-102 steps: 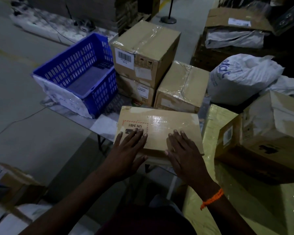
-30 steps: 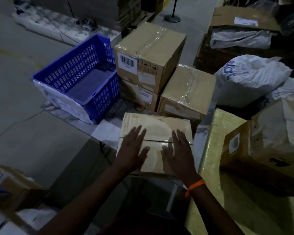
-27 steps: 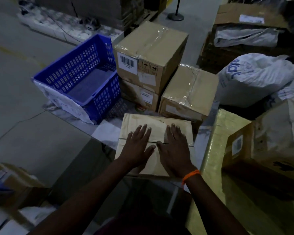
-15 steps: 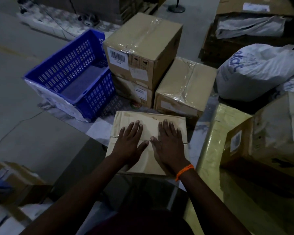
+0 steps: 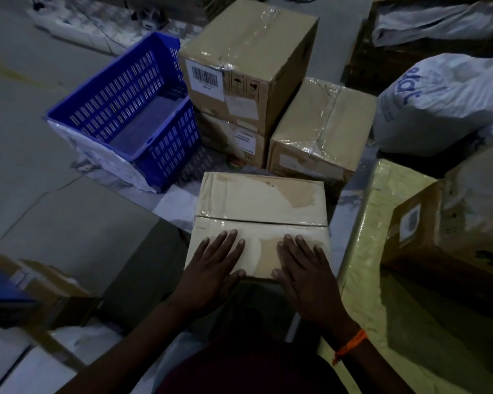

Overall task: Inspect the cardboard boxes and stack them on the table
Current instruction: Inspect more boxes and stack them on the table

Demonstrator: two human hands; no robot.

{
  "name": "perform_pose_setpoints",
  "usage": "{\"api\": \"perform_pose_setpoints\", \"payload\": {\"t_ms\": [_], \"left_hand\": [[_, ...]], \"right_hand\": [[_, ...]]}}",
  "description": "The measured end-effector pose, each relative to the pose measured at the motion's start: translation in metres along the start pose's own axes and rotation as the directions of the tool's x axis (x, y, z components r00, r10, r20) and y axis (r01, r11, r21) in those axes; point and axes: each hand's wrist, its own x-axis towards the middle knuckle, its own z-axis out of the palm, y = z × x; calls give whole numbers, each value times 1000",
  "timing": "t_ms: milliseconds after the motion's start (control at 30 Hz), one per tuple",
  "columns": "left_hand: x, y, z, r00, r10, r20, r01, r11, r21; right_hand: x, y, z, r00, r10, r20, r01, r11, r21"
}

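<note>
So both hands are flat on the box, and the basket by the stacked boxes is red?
No: the head view shows the basket is blue, not red. It sits beside the stacked boxes, and the left hand and right hand lie flat on the box.

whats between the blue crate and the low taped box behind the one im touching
In the head view, a stack of two cardboard boxes stands between the blue crate and the low taped box; the top box carries a barcode label.
</note>
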Motion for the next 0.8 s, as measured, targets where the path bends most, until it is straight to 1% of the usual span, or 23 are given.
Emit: {"api": "perform_pose_setpoints", "payload": {"t_ms": [200,300,367,433,500,567,600,667,733,767,800], "left_hand": [[2,0,-3,1000,-9,6,9,999,-37],[4,1,-9,999,-27,-25,24,991,-132],[8,0,-16,996,-54,-68,38,976,-215],[16,-6,-21,986,-100,-134,64,966,-251],[29,-16,-24,958,-196,-209,127,944,-305],[43,-26,-32,923,-328,-201,233,893,-385],[50,-31,-36,905,-386,-181,282,861,-423],[63,-38,-45,859,-496,-125,372,774,-512],[74,-42,-53,819,-572,-42,445,680,-583],[79,-43,-57,797,-604,12,484,627,-611],[84,-44,-60,777,-626,62,514,576,-635]], "right_hand": [[3,-1,-3,999,10,31,-11,999,37],[7,3,-11,998,5,69,-15,990,141],[14,8,-17,1000,20,12,-22,976,215],[24,15,-23,991,108,-79,-83,960,267],[36,24,-29,958,248,-145,-197,934,296],[50,30,-38,915,372,-157,-299,884,359],[58,35,-41,896,427,-126,-347,847,402],[74,46,-46,850,526,21,-474,747,467],[82,54,-47,787,597,157,-572,609,550],[84,57,-46,764,617,190,-586,539,606],[85,60,-43,761,616,201,-573,495,653]]}}
